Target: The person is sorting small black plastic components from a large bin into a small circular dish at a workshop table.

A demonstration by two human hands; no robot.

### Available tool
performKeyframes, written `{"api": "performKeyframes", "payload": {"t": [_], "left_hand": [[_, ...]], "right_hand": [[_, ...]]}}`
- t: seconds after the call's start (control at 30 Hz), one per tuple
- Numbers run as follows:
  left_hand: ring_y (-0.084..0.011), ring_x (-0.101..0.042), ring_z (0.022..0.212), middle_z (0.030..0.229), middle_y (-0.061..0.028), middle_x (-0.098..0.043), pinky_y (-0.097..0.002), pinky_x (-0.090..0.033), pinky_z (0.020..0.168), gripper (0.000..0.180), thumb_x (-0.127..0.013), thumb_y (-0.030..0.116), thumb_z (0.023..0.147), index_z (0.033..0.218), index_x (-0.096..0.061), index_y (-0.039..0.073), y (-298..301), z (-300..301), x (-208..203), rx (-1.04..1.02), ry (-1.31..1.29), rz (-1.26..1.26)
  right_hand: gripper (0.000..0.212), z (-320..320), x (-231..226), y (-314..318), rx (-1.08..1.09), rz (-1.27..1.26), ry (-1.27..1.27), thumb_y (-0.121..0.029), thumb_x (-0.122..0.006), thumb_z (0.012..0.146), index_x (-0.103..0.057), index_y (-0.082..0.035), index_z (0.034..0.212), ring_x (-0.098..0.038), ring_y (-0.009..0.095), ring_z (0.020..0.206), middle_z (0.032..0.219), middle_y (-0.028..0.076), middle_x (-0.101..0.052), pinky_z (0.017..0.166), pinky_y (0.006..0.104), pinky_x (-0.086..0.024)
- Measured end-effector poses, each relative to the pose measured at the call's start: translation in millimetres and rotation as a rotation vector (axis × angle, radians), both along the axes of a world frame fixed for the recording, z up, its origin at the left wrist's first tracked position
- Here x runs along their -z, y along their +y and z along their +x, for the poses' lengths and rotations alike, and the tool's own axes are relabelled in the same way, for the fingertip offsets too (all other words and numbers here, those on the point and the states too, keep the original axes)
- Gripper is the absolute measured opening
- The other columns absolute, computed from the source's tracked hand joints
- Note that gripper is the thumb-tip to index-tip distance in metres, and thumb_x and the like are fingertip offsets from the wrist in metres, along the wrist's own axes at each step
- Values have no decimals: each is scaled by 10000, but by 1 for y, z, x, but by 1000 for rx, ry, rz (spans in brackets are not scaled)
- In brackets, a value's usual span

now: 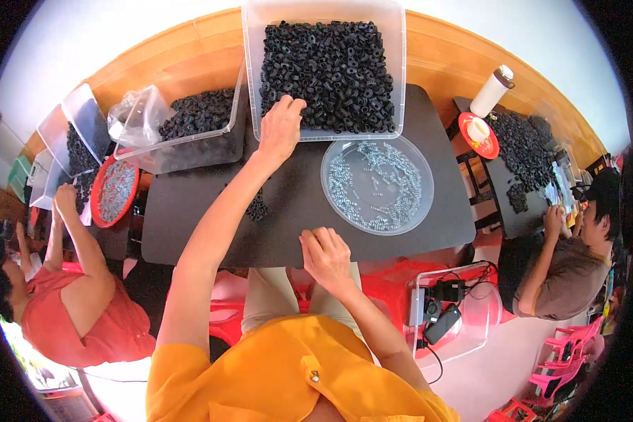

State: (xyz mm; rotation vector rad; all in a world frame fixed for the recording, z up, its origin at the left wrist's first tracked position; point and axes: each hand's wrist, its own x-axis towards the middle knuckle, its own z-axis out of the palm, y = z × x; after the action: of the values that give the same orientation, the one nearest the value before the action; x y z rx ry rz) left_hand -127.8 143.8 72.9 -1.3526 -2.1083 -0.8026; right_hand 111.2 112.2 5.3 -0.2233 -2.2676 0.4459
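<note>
My left hand [283, 124] and right hand [327, 257] are half-curled, can't tell what's held; bumping this clear square plastic bin [395, 42] could spill black plastic parts [330, 77].

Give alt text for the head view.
A person's left hand reaches over a clear bin of black parts; the right hand is at the table's near edge, by a round tray of silvery pieces. Co-workers sit either side.

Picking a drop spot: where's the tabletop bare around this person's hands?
Bare: strip of table right of the round tray; gap between that tray and the small black pile; patch in front of the left bin, left of the left forearm. Crowded: the back, left bin beside big bin, left hand over the latter.
</note>
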Motion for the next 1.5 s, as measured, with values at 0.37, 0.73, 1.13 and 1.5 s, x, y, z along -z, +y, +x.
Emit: {"api": "performKeyframes", "payload": {"t": [0.37, 0.73, 1.13, 1.5], "left_hand": [[-91, -586, 742, 861, -26, -607, -241, -505, 704, 183, -588, 23, 847, 1026, -617, 4, -128, 111, 30, 417, -1394, 405], [-115, -612, 782, 901, -57, -620, -241, -518, 735, 203, -603, -45, 811, 1012, -607, -16, -130, 128, 71, 571, -1615, 558], [-87, -588, 795, 897, -19, -598, -218, -487, 733, 179, -599, -61, 807, 974, -643, -16, -131, 130, 77, 582, -1504, 568], [-104, -593, 799, 907, -36, -597, -234, -492, 735, 181, -632, -50, 791, 970, -634, -20, -132, 132, 77, 578, -1433, 527]], "right_hand": [[84, 24, -54, 107, 313, -157, -138, -51, -635, 753, -616, -25, 830, -576, 340, 782, 801, 149, -581, 689, 430, -454], [86, 1, -25, 169, 391, -18, -524, -93, -642, 758, -616, -25, 803, -609, 369, 795, 864, 180, -614, 689, 441, -482], [63, -7, -54, 41, -255, -761, -262, 3, -612, 814, -602, 19, 874, -604, 127, 693, 803, 72, -618, 571, 257, -512], [111, -14, -60, 30, -213, -495, -318, 14, -694, 743, -607, 11, 812, -591, 85, 647, 691, 31, -613, 548, 233, -482]]}}
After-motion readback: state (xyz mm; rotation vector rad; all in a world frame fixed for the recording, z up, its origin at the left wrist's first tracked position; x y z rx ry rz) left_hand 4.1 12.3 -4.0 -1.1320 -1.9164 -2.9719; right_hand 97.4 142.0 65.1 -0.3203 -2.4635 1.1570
